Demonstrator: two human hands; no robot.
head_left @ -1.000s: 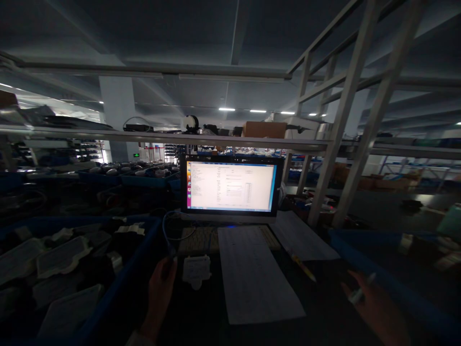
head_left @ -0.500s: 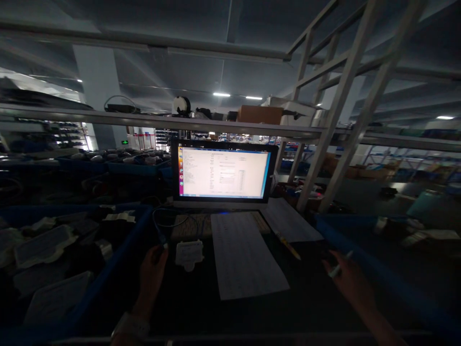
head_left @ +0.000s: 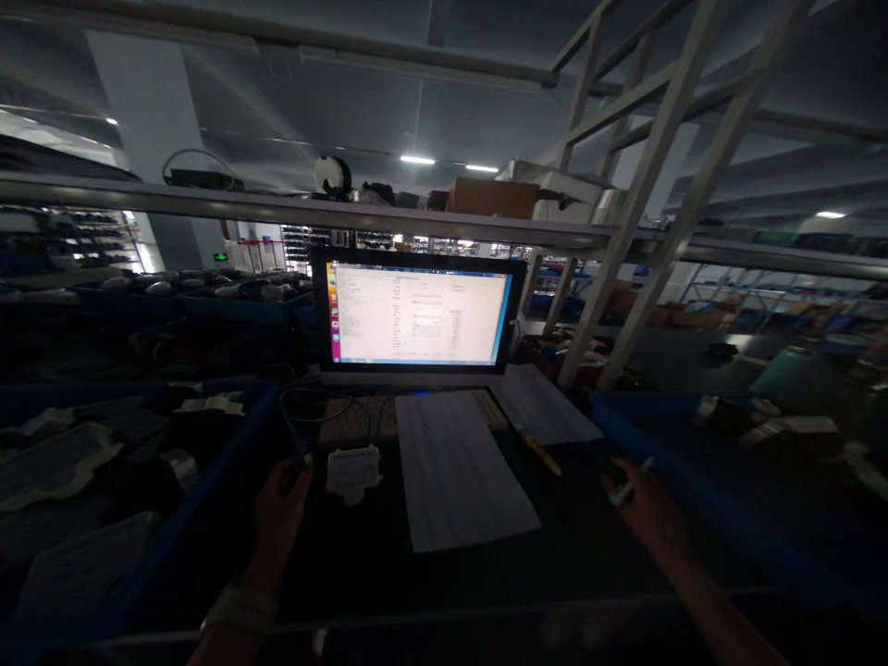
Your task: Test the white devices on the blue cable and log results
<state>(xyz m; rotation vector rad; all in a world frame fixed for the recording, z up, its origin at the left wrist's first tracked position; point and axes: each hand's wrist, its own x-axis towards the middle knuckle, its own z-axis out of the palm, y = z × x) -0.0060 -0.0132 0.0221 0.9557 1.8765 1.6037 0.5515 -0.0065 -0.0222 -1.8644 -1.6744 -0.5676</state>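
My left hand rests on the dark bench, fingers pinched round the plug end of a blue cable, just left of a small white device. My right hand lies at the right of the bench, closed on a white pen. Between the hands lies a printed paper sheet. Behind it a lit monitor stands over a keyboard.
A blue bin holding several white trays sits at the left. Another blue bin stands at the right. A yellow pencil and a second sheet lie right of the printed one. A slanted metal frame rises behind.
The view has tilted, so monitor, paper and both hands sit higher and further left in the picture. Both hands keep their holds and places on the bench.
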